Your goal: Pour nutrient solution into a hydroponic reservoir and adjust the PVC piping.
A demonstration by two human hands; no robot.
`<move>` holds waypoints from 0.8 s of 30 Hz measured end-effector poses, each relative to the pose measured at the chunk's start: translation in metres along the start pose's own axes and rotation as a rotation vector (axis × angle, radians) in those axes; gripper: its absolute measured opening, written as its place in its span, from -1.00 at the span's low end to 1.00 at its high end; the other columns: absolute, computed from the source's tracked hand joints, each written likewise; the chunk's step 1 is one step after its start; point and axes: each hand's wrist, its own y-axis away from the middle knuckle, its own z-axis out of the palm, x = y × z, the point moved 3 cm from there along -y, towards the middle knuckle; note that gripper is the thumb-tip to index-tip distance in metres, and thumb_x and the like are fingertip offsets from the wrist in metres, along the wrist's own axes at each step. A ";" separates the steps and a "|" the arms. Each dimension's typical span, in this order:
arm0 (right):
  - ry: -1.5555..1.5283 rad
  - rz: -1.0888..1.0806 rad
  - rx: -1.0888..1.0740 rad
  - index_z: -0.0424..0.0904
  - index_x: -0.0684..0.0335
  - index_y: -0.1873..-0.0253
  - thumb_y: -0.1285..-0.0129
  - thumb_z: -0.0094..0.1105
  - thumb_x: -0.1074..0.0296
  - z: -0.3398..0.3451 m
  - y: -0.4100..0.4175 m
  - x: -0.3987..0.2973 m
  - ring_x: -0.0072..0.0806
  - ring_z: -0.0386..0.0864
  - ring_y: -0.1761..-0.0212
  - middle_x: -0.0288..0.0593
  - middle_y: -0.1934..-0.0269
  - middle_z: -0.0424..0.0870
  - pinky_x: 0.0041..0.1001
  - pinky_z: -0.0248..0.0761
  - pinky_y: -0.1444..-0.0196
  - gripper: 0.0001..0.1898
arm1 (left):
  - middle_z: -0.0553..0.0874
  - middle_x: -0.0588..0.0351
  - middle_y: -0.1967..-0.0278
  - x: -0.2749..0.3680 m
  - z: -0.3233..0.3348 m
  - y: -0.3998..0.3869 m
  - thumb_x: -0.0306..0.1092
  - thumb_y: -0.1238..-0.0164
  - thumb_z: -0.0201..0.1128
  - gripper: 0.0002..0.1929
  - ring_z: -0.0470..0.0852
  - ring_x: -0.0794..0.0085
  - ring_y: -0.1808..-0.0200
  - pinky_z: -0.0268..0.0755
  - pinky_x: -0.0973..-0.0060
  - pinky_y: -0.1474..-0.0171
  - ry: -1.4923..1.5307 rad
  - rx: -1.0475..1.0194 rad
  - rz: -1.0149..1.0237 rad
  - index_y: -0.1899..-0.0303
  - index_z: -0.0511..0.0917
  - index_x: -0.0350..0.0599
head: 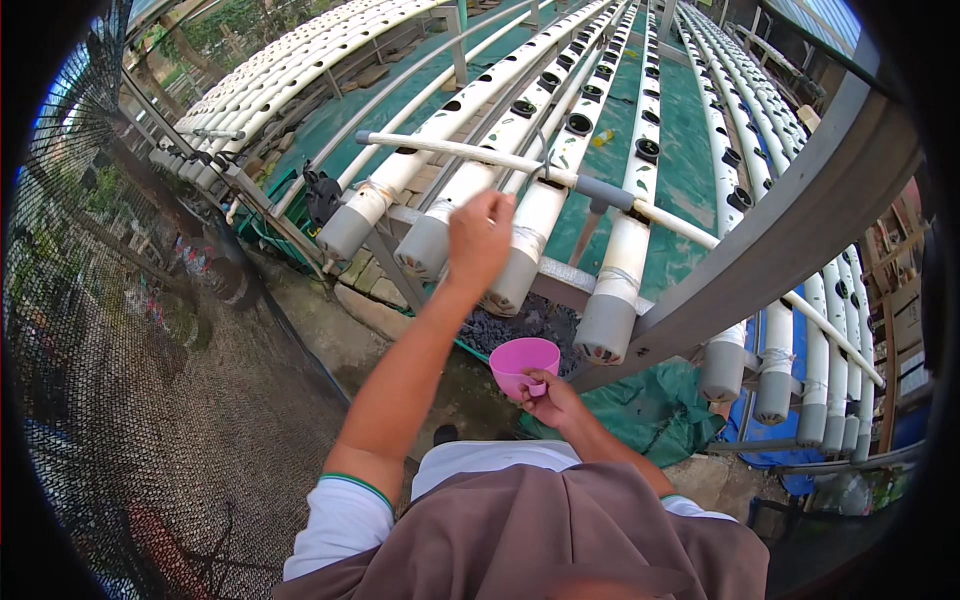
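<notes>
My left hand is over the capped near ends of two white PVC growing pipes, just below a thin white cross pipe. Its fingers are curled and slightly blurred; whether anything is between them cannot be seen. Lower down, my right hand grips the handle of a pink plastic cup, whose mouth faces up. The inside bottom of the cup is not clearly visible. Black net cups sit in round holes along the growing pipes, and small green leaf pieces lie on the pipes' upper sides.
A grey metal beam curves across the right side. More white growing pipes stand beyond it. Black shade netting hangs at the left. Green sheeting lies below the pipes, near a dark wet patch.
</notes>
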 end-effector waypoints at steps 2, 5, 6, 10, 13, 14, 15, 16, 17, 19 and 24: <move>0.001 -0.017 0.012 0.44 0.12 0.14 -0.12 0.03 0.31 -0.004 -0.004 0.003 -0.47 0.43 0.42 -0.24 0.38 0.46 -0.53 0.22 0.51 -0.81 | 0.57 -0.10 0.58 -0.016 -0.011 -0.026 -0.31 -0.20 0.05 -0.78 0.55 0.05 0.48 0.34 0.26 0.36 -0.107 0.032 0.019 0.48 0.50 -0.28; -0.004 -0.016 -0.039 0.44 0.11 0.14 -0.12 0.03 0.31 -0.002 -0.002 0.003 -0.48 0.42 0.43 -0.24 0.40 0.45 -0.53 0.22 0.51 -0.81 | 0.60 -0.13 0.41 -0.059 -0.014 -0.051 -0.36 -0.20 0.00 -0.82 0.57 0.04 0.32 0.35 0.23 0.19 -0.294 0.017 -0.077 0.32 0.51 -0.27; -0.003 -0.017 -0.045 0.44 0.11 0.14 -0.12 0.03 0.31 -0.003 -0.001 0.003 -0.48 0.42 0.43 -0.24 0.40 0.45 -0.53 0.22 0.51 -0.81 | 0.60 -0.13 0.41 -0.068 -0.010 -0.056 -0.36 -0.20 0.00 -0.82 0.57 0.04 0.32 0.35 0.23 0.19 -0.297 0.020 -0.073 0.32 0.51 -0.27; -0.007 -0.049 -0.020 0.44 0.11 0.15 -0.10 0.05 0.31 -0.005 0.003 -0.003 -0.47 0.41 0.46 -0.24 0.42 0.44 -0.53 0.21 0.52 -0.80 | 0.53 -0.12 0.10 -0.090 0.002 -0.069 -0.42 -0.18 -0.05 -0.70 0.46 0.06 0.04 0.30 0.24 -0.02 -0.509 -0.055 -0.200 0.05 0.42 -0.24; -0.005 -0.049 -0.008 0.44 0.11 0.15 -0.08 0.07 0.31 0.001 0.009 -0.009 -0.46 0.40 0.50 -0.24 0.43 0.44 -0.53 0.21 0.53 -0.79 | 0.47 -0.08 0.00 -0.091 0.008 -0.073 -0.45 -0.14 -0.04 -0.65 0.39 0.09 -0.07 0.27 0.26 -0.08 -0.537 -0.089 -0.180 -0.01 0.38 -0.24; -0.003 -0.058 -0.002 0.45 0.11 0.15 -0.07 0.08 0.30 -0.001 0.008 -0.010 -0.46 0.41 0.50 -0.24 0.43 0.44 -0.53 0.21 0.53 -0.79 | 0.47 -0.08 0.01 -0.092 0.011 -0.071 -0.45 -0.13 -0.03 -0.65 0.39 0.08 -0.06 0.27 0.25 -0.08 -0.518 -0.108 -0.216 0.00 0.39 -0.24; -0.002 -0.067 0.005 0.45 0.11 0.15 -0.07 0.08 0.30 -0.002 0.008 -0.011 -0.46 0.41 0.50 -0.23 0.42 0.45 -0.53 0.21 0.53 -0.79 | 0.48 -0.08 0.02 -0.090 0.011 -0.070 -0.45 -0.11 -0.03 -0.64 0.40 0.07 -0.05 0.27 0.24 -0.07 -0.498 -0.128 -0.252 0.00 0.39 -0.25; 0.001 -0.063 -0.001 0.45 0.11 0.15 -0.07 0.08 0.30 -0.003 0.007 -0.011 -0.46 0.41 0.50 -0.23 0.42 0.45 -0.53 0.21 0.53 -0.79 | 0.48 -0.07 0.02 -0.092 0.012 -0.071 -0.45 -0.10 -0.02 -0.64 0.40 0.05 -0.04 0.28 0.23 -0.06 -0.510 -0.120 -0.204 0.01 0.39 -0.25; -0.002 -0.063 -0.009 0.45 0.11 0.15 -0.07 0.08 0.30 -0.004 0.006 -0.011 -0.47 0.41 0.50 -0.23 0.42 0.45 -0.53 0.22 0.52 -0.78 | 0.48 -0.07 0.02 -0.093 0.012 -0.071 -0.45 -0.10 -0.02 -0.64 0.40 0.05 -0.04 0.28 0.23 -0.06 -0.516 -0.115 -0.205 0.01 0.39 -0.25; 0.002 -0.062 -0.024 0.45 0.11 0.14 -0.07 0.08 0.30 -0.003 0.002 -0.012 -0.47 0.41 0.49 -0.23 0.42 0.46 -0.53 0.22 0.52 -0.78 | 0.48 -0.06 0.02 -0.094 0.013 -0.071 -0.45 -0.09 -0.01 -0.64 0.41 0.06 -0.04 0.29 0.22 -0.05 -0.493 -0.097 -0.183 0.01 0.39 -0.24; 0.028 -0.046 -0.002 0.44 0.12 0.13 -0.07 0.06 0.32 0.004 -0.001 -0.011 -0.47 0.41 0.46 -0.22 0.40 0.46 -0.53 0.22 0.51 -0.77 | 0.46 -0.04 -0.04 -0.090 0.008 -0.072 -0.46 -0.08 0.00 -0.56 0.40 0.09 -0.05 0.30 0.23 -0.05 -0.502 -0.117 -0.211 -0.08 0.32 -0.21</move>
